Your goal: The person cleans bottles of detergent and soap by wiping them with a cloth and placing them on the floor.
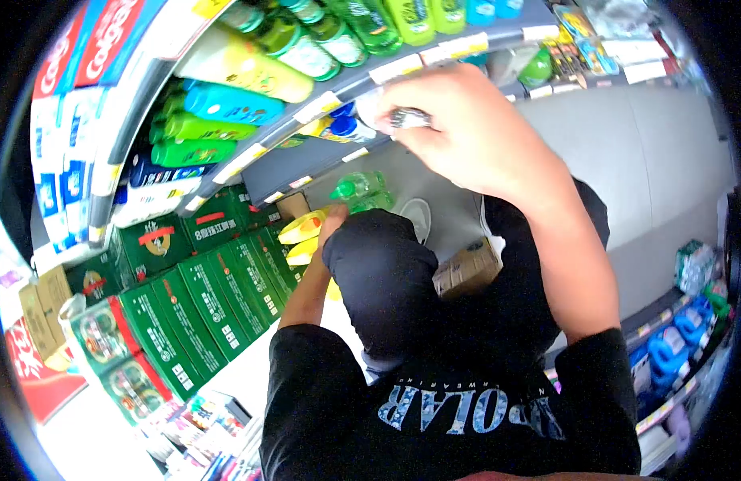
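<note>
My right hand (438,120) is raised at the shelf edge with its fingers curled closed. A small dark-and-white patterned thing (410,119) shows at the fingers, and a blurred white thing (369,108) is just beyond them; I cannot make out either one. Close by on the lower shelf are white bottles with blue caps (348,128). Low on the left, my left hand (334,223) is against yellow bottles (306,228), its fingers largely hidden by my knee. Green clear bottles (362,191) are just past it.
Green cartons (218,297) are stacked at the left. Shelves above hold shampoo-like bottles (218,104) and Colgate boxes (106,40). A brown cardboard box (469,268) lies between my legs. Blue jugs (671,349) stand on a shelf at the right.
</note>
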